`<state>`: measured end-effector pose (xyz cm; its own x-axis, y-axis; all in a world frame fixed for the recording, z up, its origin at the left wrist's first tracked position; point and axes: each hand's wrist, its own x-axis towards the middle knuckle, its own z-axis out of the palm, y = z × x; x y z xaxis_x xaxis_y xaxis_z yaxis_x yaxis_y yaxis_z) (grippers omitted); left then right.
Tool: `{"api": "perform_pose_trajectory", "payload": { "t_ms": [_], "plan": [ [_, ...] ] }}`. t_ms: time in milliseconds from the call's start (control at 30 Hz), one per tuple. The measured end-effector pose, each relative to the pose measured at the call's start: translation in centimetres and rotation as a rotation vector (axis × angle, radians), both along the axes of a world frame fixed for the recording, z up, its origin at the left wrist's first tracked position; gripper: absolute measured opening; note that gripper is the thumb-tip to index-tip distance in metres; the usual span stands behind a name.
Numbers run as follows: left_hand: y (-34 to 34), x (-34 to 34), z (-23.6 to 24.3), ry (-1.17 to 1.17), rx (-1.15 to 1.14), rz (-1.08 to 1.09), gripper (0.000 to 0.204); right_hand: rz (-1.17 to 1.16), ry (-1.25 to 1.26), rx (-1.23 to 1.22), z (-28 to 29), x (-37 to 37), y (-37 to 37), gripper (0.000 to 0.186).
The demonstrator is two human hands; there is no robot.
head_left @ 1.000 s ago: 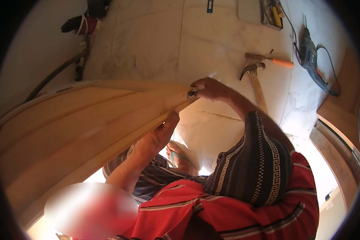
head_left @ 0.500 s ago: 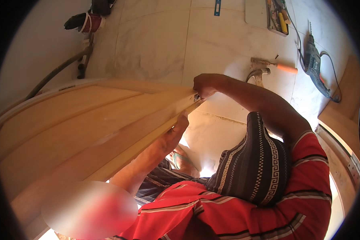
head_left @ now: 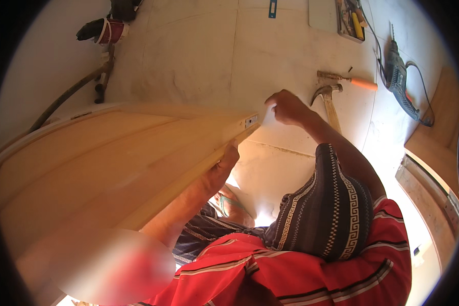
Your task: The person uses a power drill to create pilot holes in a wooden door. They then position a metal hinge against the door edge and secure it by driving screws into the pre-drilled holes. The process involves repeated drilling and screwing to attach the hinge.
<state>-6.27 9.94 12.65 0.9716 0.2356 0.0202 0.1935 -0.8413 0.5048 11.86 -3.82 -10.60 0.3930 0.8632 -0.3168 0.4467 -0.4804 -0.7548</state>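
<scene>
A light wooden panelled door (head_left: 122,153) stretches across the left side. Set into its narrow edge, near the far end, is a small metal lock plate (head_left: 251,121). My left hand (head_left: 223,166) grips the door's near edge from below, a short way in front of the plate. Just beyond and right of the plate, my right hand (head_left: 289,108) is in the air, apart from the door. Its index finger reaches toward the left and the other fingers are partly curled. I see nothing held in it.
On the tiled floor to the right lie a claw hammer (head_left: 330,104), an orange-handled chisel (head_left: 359,83) and a corded drill (head_left: 397,76). A metal tray of tools (head_left: 351,23) sits farther off. A blue strip (head_left: 273,8) lies far ahead. Wooden boards (head_left: 436,140) stand at the right.
My right hand has let go of the door's edge at the lock plate and moved right. The plate is now uncovered. My left hand has stayed on the door.
</scene>
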Motion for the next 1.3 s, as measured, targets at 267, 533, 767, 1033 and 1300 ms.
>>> {"api": "perform_pose_trajectory", "payload": {
  "t_ms": [267, 533, 767, 1033, 1300],
  "plan": [
    [0.8, 5.0, 1.4, 0.188, -0.161, 0.257, 0.029, -0.437, 0.416, 0.142, -2.2, 0.8, -4.4, 0.025],
    [2.1, 10.1, 1.5, 0.356, -0.173, 0.462, 0.051, -0.354, 0.335, 0.167, -2.6, 0.5, -4.5, 0.024],
    [4.3, 3.5, 1.7, 0.498, 0.105, 0.006, 0.065, -0.369, 0.368, 0.176, -3.6, -0.1, -4.9, 0.025],
    [2.6, -4.4, 6.9, 0.973, -0.094, -0.349, 0.051, -0.387, 0.323, 0.156, -2.9, 0.2, -4.3, 0.025],
    [2.5, -6.8, 7.4, 1.057, -0.065, -0.551, 0.042, -0.653, 0.216, 0.267, 1.0, 2.5, -3.7, 0.032]
  ]
}}
